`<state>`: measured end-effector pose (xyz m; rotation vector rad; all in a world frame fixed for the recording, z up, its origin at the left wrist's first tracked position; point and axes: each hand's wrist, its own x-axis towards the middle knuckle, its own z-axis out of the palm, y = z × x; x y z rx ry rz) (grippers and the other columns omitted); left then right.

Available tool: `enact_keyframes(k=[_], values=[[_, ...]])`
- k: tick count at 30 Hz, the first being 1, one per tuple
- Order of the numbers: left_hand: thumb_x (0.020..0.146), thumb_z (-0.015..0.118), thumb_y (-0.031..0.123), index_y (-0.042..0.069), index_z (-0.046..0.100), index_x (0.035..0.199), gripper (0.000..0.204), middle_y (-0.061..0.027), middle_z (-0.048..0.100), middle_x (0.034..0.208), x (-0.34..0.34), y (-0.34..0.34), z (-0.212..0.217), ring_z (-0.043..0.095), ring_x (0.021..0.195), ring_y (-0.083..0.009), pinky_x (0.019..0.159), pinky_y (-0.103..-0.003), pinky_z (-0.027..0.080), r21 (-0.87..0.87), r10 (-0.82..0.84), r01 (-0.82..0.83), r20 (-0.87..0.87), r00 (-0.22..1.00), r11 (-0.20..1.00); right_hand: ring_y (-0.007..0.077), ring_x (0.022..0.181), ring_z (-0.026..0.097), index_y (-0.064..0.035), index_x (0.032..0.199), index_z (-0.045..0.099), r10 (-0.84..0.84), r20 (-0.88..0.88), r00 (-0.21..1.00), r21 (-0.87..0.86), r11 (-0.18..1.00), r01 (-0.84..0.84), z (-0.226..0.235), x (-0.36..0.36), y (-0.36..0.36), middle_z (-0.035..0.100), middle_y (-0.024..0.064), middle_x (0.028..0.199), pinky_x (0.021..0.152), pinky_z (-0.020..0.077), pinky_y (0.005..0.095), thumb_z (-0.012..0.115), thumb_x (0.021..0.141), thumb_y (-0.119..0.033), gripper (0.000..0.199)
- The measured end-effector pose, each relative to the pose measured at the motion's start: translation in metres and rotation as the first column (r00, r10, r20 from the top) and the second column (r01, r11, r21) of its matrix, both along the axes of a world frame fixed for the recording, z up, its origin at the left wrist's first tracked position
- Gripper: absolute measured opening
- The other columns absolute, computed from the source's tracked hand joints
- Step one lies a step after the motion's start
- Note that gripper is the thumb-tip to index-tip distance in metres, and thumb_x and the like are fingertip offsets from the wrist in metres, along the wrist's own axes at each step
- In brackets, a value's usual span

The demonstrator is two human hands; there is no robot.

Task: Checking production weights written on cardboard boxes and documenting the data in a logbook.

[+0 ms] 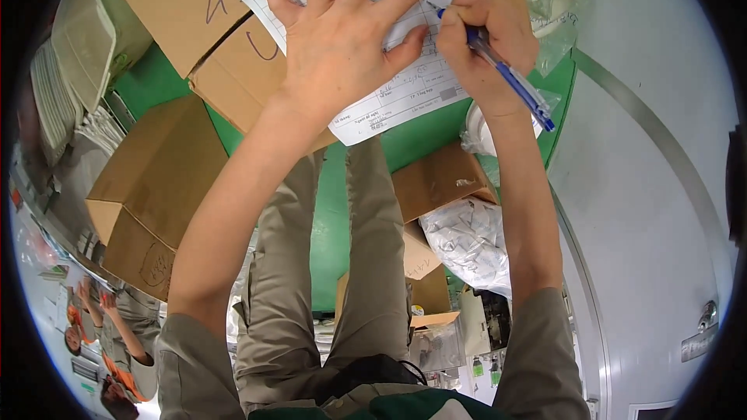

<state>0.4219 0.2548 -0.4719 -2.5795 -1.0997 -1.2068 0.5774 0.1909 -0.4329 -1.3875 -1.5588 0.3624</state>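
Observation:
A white printed form [424, 113] with handwriting on it lies on top of a cardboard box [237, 70]. My left hand [338, 50] is spread flat on the paper, fingers apart, pressing on its upper part. Close beside it on the right, my right hand [490, 43] grips a blue ballpoint pen [513, 78]. The pen's tip points up and left and meets the sheet just below my left fingertips, while its blue end slants down over my wrist. At least one more sheet shows under the form's upper left edge.
An open brown carton [159, 187] stands at the left, near stacked pale sheets [58, 101]. Below the right forearm are a smaller carton [440, 179] and a clear bag of white items [471, 241]. Plastic wrap [552, 0] lies upper right. Other people [117, 342] are at the far lower left.

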Motion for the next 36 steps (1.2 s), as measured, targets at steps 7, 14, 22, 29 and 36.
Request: enact_keyframes(k=[7, 14, 22, 29, 36], values=[[0.071, 0.075, 0.041, 0.036, 0.06, 0.128, 0.059, -0.0114, 0.013, 0.16, -0.006, 0.002, -0.002, 0.003, 0.146, -0.0365, 0.106, -0.067, 0.003, -0.008, 0.0, 0.0, 0.032, 0.999, 1.0, 0.0185, 0.058, 0.057, -0.0031, 0.076, 0.056, 0.039, 0.017, 0.999, -0.023, 0.999, -0.039, -0.001, -0.009, 0.009, 0.06, 0.0059, 0.074, 0.051, 0.0467, 0.028, 0.071, 0.071, 0.0, 0.016], [0.072, 0.074, 0.04, 0.038, 0.058, 0.129, 0.059, -0.0143, 0.012, 0.159, -0.016, -0.011, 0.091, 0.002, 0.145, -0.0409, 0.103, -0.071, 0.006, -0.597, -0.183, -0.069, -0.352, 0.918, 0.8, 0.0102, 0.065, 0.058, -0.0028, 0.088, 0.054, -0.115, -0.417, 0.902, -0.082, 0.993, 0.089, 0.0, 0.006, 0.001, 0.064, 0.0079, 0.085, 0.057, 0.0479, 0.0219, 0.064, 0.087, -0.007, 0.011], [0.089, 0.062, 0.04, -0.002, 0.039, 0.138, 0.069, -0.0224, 0.028, 0.146, -0.053, 0.063, 0.097, 0.023, 0.138, -0.0321, 0.11, -0.044, 0.024, -0.546, 0.318, -0.205, 0.121, 0.94, 0.813, 0.0133, 0.07, 0.055, -0.0049, 0.119, 0.046, -0.287, -0.184, 0.94, 0.016, 0.956, 0.294, -0.012, 0.006, -0.012, 0.063, 0.0157, 0.104, 0.061, 0.0549, 0.0277, 0.043, 0.102, -0.018, 0.021], [0.077, 0.057, 0.073, -0.01, 0.044, 0.135, 0.102, -0.0217, 0.045, 0.141, -0.097, 0.193, 0.089, 0.043, 0.13, -0.0291, 0.11, -0.035, 0.028, -0.983, 0.344, -0.182, -0.175, 0.922, -0.013, 0.0262, 0.106, 0.056, -0.0021, 0.125, 0.051, -0.514, 0.13, 0.848, -0.014, 0.854, 0.52, -0.003, -0.013, -0.002, 0.062, 0.0122, 0.117, 0.094, 0.0371, 0.0389, 0.068, 0.087, -0.026, 0.048], [0.092, 0.065, 0.023, -0.001, 0.057, 0.123, 0.04, -0.0094, 0.061, 0.117, -0.105, 0.261, 0.056, 0.054, 0.114, -0.0208, 0.1, -0.035, 0.044, -0.869, 0.469, 0.276, 0.058, 0.881, -0.411, 0.028, 0.088, 0.053, -0.0107, 0.111, 0.062, -0.595, -0.076, 0.8, -0.219, 0.793, 0.569, 0.007, -0.021, 0.003, 0.065, 0.0072, 0.096, 0.084, 0.0371, 0.0406, 0.07, 0.083, -0.017, 0.03]])
